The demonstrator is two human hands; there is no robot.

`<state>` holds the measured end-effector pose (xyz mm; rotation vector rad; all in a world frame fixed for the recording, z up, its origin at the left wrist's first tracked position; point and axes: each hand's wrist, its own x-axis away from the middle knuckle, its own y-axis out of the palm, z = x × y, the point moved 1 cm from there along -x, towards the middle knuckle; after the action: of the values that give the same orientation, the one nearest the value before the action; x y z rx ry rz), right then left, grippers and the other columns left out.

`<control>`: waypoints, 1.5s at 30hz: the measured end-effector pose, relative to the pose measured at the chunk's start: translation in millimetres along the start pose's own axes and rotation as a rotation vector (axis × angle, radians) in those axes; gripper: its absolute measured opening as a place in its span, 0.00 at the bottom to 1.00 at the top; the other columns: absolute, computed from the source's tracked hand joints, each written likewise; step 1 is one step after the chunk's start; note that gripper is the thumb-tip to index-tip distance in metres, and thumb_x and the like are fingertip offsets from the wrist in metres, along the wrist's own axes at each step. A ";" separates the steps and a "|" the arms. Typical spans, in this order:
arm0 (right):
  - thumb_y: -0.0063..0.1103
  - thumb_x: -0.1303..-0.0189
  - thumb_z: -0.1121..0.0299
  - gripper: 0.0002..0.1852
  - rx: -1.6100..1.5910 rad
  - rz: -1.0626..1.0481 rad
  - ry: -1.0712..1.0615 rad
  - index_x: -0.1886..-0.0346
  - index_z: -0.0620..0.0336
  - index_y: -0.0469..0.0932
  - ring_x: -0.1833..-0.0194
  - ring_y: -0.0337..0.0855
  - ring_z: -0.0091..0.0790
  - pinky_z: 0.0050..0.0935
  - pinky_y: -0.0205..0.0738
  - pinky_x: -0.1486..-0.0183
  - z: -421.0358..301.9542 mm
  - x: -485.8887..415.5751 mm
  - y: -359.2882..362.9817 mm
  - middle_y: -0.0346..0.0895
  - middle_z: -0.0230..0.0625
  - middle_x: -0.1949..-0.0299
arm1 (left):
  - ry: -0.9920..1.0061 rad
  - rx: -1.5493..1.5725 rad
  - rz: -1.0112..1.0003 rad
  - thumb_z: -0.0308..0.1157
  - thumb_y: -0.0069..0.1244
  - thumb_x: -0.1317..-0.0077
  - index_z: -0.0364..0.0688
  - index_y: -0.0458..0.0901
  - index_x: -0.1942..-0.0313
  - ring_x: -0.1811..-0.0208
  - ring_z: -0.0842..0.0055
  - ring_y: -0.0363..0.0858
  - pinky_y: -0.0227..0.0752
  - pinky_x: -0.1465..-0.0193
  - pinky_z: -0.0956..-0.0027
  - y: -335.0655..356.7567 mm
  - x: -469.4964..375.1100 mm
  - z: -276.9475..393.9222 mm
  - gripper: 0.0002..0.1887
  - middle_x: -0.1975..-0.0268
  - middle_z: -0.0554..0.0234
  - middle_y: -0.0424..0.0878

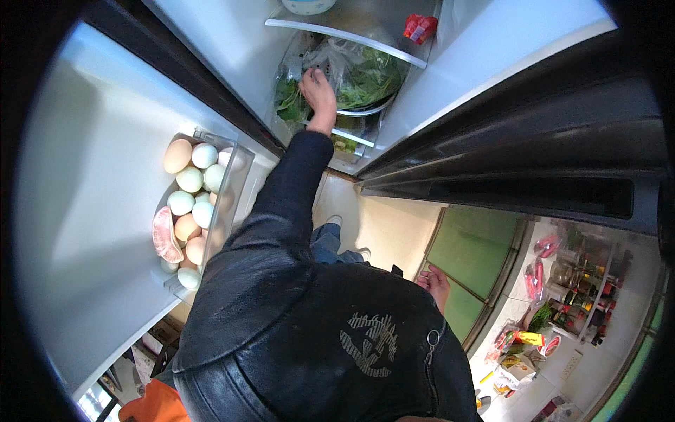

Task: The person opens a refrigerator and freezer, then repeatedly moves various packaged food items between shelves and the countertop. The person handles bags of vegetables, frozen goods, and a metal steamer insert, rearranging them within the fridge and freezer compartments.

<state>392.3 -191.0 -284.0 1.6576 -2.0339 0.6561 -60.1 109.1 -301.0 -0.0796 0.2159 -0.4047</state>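
Note:
My left hand [319, 97] reaches into a refrigerator compartment, its fingers bent against a clear plastic bag [337, 60]. Whether they grip the plastic is hard to see. Leafy green vegetables [372, 79] show through the bag, and more leaves [290, 100] lie left of my hand. Under the bag, the curved rim of a dark vessel [369, 112] is partly visible. My right hand [436, 287] hangs by my side with loosely curled fingers and nothing seen in it; part of it is hidden behind my black jacket [295, 337].
The left refrigerator door [79, 211] stands open, its bin [227, 184] holding several eggs and a pink peeled citrus segment [166, 237]. A shelf edge [348, 39] crosses above the greens, with a red packet [420, 28] and a bowl [308, 5]. The dark right door [517, 158] and a cluttered counter [519, 295] are rightward.

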 end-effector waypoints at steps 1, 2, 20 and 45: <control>0.45 0.37 0.73 0.12 0.006 -0.004 -0.034 0.53 0.69 0.70 0.70 0.79 0.31 0.23 0.77 0.68 -2.6 -0.4 1.0 0.77 0.43 0.67 | 0.047 0.127 -0.087 0.43 0.48 0.40 0.29 0.68 0.50 0.48 0.55 0.67 0.60 0.45 0.60 -4.2 13.9 0.8 0.27 0.51 0.41 0.68; 0.45 0.37 0.73 0.12 0.007 -0.007 -0.009 0.53 0.69 0.70 0.70 0.79 0.31 0.23 0.77 0.68 -4.7 -1.2 2.0 0.77 0.43 0.67 | 0.073 0.031 -0.203 0.44 0.52 0.43 0.29 0.65 0.47 0.45 0.55 0.66 0.59 0.43 0.61 -4.6 25.3 1.8 0.31 0.49 0.39 0.67; 0.43 0.37 0.75 0.12 0.036 -0.008 0.005 0.52 0.69 0.69 0.70 0.79 0.31 0.24 0.77 0.68 3.1 -2.6 8.1 0.77 0.43 0.66 | -0.717 0.507 -0.541 0.32 0.56 0.45 0.32 0.75 0.56 0.62 0.70 0.78 0.71 0.61 0.68 12.7 -6.9 52.5 0.18 0.60 0.57 0.78; 0.58 0.48 0.76 0.24 -0.135 -0.653 0.139 0.46 0.64 0.66 0.54 0.74 0.32 0.31 0.70 0.51 -71.8 -40.5 181.1 0.73 0.36 0.54 | -0.568 0.115 -1.784 0.39 0.58 0.45 0.35 0.78 0.57 0.59 0.74 0.78 0.70 0.53 0.71 -229.9 169.1 31.5 0.20 0.61 0.58 0.81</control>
<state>224.8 -84.9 -267.3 1.9720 -1.2862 0.3740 10.8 -168.0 -275.4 -0.2628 -0.5301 -2.1282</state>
